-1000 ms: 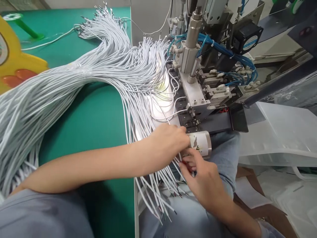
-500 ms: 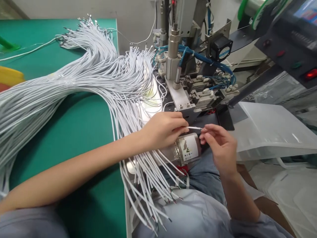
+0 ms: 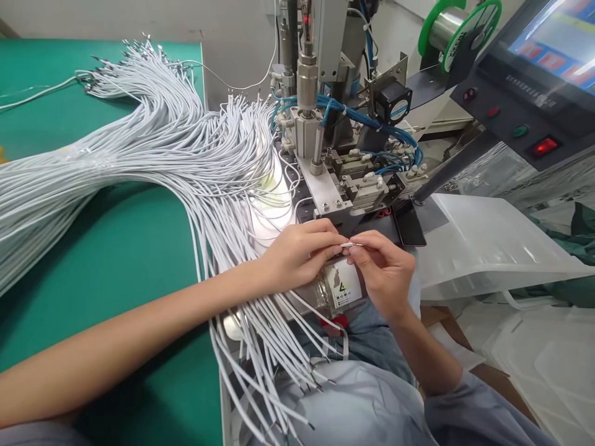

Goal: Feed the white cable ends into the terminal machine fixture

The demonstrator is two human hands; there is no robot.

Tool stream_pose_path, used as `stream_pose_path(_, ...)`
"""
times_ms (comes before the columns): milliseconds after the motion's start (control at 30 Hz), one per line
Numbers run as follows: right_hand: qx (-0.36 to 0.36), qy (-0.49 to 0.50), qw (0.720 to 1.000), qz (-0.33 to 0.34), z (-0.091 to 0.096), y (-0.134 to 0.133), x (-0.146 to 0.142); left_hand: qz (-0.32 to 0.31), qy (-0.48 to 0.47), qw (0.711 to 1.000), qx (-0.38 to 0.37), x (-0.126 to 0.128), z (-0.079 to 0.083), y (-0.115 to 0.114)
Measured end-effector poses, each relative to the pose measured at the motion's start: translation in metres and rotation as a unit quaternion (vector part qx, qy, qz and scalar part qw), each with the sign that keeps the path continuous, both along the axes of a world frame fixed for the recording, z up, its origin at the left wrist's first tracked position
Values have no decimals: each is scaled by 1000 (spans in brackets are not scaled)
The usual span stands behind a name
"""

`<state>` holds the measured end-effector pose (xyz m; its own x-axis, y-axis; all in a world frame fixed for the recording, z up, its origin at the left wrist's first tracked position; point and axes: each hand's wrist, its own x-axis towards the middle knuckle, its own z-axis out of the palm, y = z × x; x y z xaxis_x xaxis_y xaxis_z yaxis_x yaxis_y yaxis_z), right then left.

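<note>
My left hand (image 3: 300, 254) and my right hand (image 3: 382, 272) meet in front of the machine, both pinched on the end of one thin white wire (image 3: 352, 244) held level between them. The wire tip sits just below the machine's metal jig (image 3: 341, 201). A big bundle of white wires (image 3: 162, 148) fans over the green mat (image 3: 116, 260) and hangs off the table edge under my left wrist, stripped ends over my lap. A cylinder with a yellow warning label (image 3: 343, 286) lies under my hands.
Behind the jig rises a pneumatic cylinder (image 3: 307, 80) with blue air hoses. A green solder spool (image 3: 458, 28) and a control panel with a lit red switch (image 3: 543, 147) stand at right. A white plastic chute (image 3: 493, 248) slopes right of my hands.
My right hand rose from the hanging wire ends with one wire and closed in on my left hand near the jig. The view swung right and up.
</note>
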<state>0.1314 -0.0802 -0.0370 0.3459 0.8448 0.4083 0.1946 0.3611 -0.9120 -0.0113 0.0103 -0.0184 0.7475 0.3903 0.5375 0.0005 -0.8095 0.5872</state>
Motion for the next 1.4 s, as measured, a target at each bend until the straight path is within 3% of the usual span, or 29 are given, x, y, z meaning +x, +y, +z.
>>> stream_pose_path(133, 1, -89, 996, -24, 3, 3, 5, 15, -11, 1000, -22, 0, 2, 1)
stream_pose_path(300, -41, -135, 989, 47, 9, 7, 18, -8, 45, 998, -40, -2, 4, 3)
stream_pose_path(433, -32, -105, 993, 40, 9, 11, 15, -2, 33, 998, -46, -1, 2, 3)
stream_pose_path(600, -49, -37, 998, -23, 5, 10, -2, 12, -7, 998, -53, 1, -2, 2)
stream_pose_path(667, -38, -74, 995, -54, 4, 9, -3, 34, 0, 999, 10, 1, -1, 2)
stream_pose_path(733, -20, -148, 987, -61, 6, 11, 2, 76, 29, 987, 140, -1, 1, 3)
stream_pose_path(833, -33, -246, 969, -8, 12, 15, 13, 102, 84, 925, 356, -4, 6, 4)
stream_pose_path(900, -50, -261, 964, 28, 15, 18, 18, 99, 91, 902, 409, -5, 8, 4)
stream_pose_path(967, -47, -239, 969, 33, 15, 21, 19, 107, 74, 923, 363, -4, 6, 3)
stream_pose_path(1100, -14, -161, 987, -18, 9, 21, 8, 112, 29, 987, 114, 1, 1, -2)
stream_pose_path(1233, -8, -118, 992, -43, 4, 19, 3, 78, 4, 995, -67, 3, 1, -6)
stream_pose_path(1300, -20, -113, 993, -22, 5, 19, 7, 61, 6, 993, -98, 2, 2, -5)
stream_pose_path(1400, -42, -139, 989, 40, 9, 21, 19, 42, 19, 997, -62, 1, 2, -3)
